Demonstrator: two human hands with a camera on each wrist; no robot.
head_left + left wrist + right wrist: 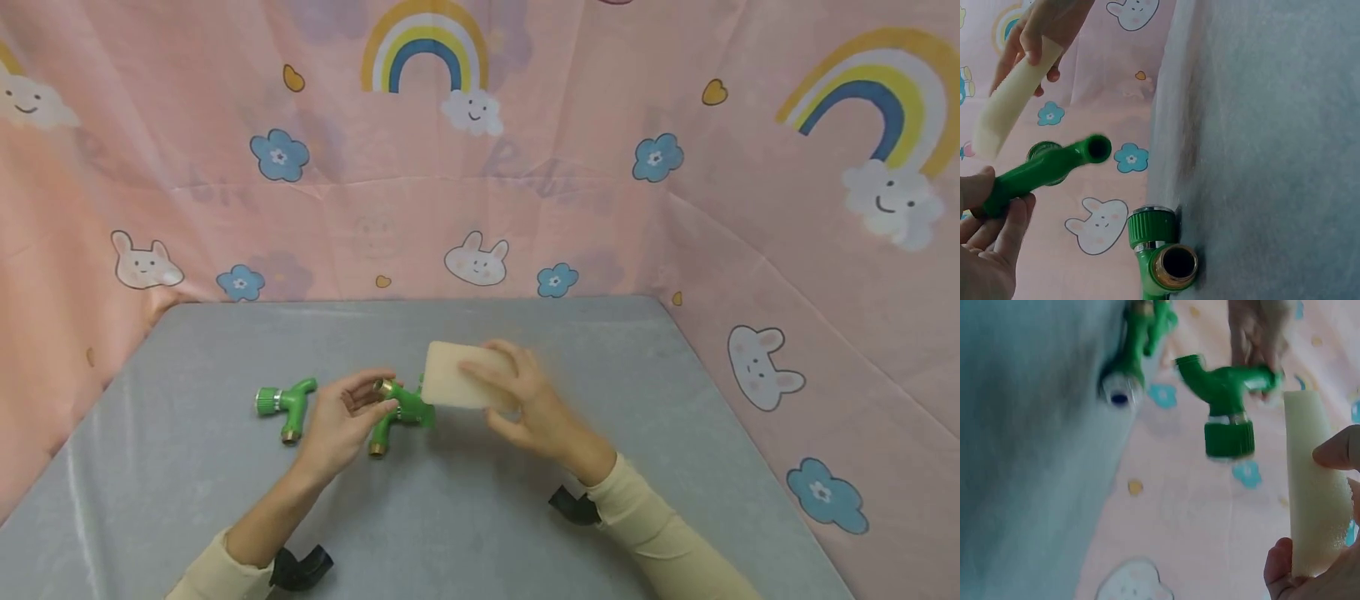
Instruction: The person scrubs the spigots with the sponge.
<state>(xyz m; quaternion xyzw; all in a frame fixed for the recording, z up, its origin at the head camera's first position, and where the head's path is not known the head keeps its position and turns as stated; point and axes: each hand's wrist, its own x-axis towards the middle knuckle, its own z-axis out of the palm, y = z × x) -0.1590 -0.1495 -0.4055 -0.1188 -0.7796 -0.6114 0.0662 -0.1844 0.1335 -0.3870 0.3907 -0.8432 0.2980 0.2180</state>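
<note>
No brand or readable writing shows on anything. The left hand [341, 425] curls its fingers round a green tap fitting [399, 414], held just above the grey desk [480, 517]. The right hand [525, 408] pinches a cream sponge [459, 375] just beside that fitting. A second green fitting [287, 402] lies on the desk to the left. Only the left wrist view shows this second fitting's brass opening [1177, 262]; only the right wrist view shows the sponge's [1315, 487] porous edge.

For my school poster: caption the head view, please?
Left hand holds a green tap; right hand holds a sponge.
</note>
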